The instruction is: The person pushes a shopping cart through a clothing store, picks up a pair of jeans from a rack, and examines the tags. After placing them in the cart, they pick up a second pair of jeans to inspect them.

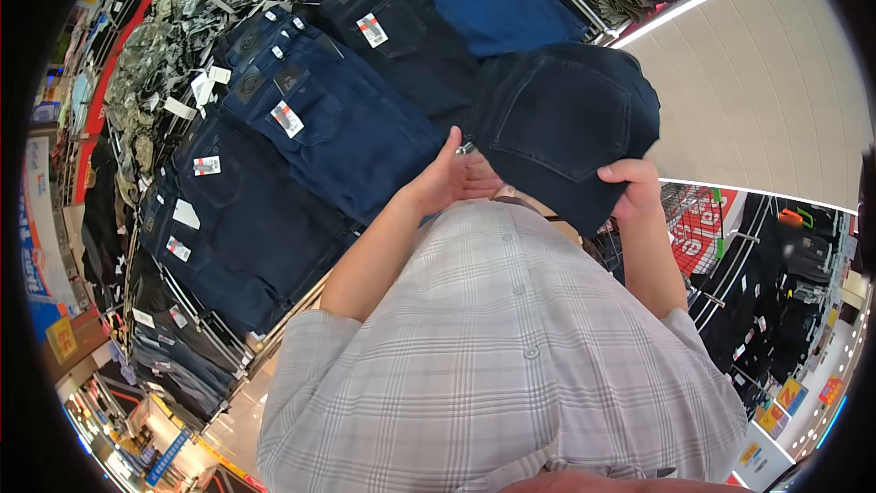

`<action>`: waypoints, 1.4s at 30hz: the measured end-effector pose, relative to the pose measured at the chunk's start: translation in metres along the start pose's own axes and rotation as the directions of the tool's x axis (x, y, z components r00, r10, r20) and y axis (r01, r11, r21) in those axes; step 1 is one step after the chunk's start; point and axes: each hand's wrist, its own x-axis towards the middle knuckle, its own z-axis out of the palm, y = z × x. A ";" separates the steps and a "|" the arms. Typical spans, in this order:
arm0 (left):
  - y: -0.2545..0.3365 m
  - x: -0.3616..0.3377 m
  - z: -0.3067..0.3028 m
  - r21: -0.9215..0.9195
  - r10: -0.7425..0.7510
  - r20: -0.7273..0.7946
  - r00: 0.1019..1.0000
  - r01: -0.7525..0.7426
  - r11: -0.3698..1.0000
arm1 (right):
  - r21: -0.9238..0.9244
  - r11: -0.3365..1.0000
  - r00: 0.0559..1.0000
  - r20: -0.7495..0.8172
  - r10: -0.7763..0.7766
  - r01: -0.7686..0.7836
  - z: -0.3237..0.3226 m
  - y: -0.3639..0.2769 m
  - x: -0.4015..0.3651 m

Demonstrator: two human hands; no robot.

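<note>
A folded pair of dark navy jeans (pixel 561 110) hangs in front of me, its back pocket facing up. My right hand (pixel 634 184) is closed on its lower right edge, thumb on top of the fabric. Just off the lower left side of that pair, my left hand (pixel 447 181) is open, with the thumb raised and the fingers stretched toward the cloth. Beyond the left hand lies a stack of blue jeans (pixel 338 128) with a white and red price tag (pixel 286 119).
Black jeans (pixel 401 46) and more dark jeans (pixel 246 210) lie on the sloping metal rack. Camouflage clothing (pixel 155 64) fills its far left. A white panel (pixel 757 82) stands at right, above a red sale sign (pixel 698 230) and hanging dark clothes (pixel 748 301).
</note>
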 end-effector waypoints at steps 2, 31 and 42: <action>0.005 -0.004 0.006 -0.496 0.272 0.304 0.913 -0.092 0.863 | 0.022 1.000 0.999 0.050 -0.014 0.013 0.009 -0.002 -0.003; 0.076 -0.067 0.023 -0.444 0.606 -0.039 0.795 -0.557 0.702 | 0.222 0.896 0.854 -0.284 0.437 -0.385 -0.014 0.054 0.040; 0.066 -0.054 0.004 -0.452 0.575 -0.150 0.804 -0.573 0.684 | 0.180 0.970 0.965 -0.175 0.193 -0.161 -0.022 0.026 0.005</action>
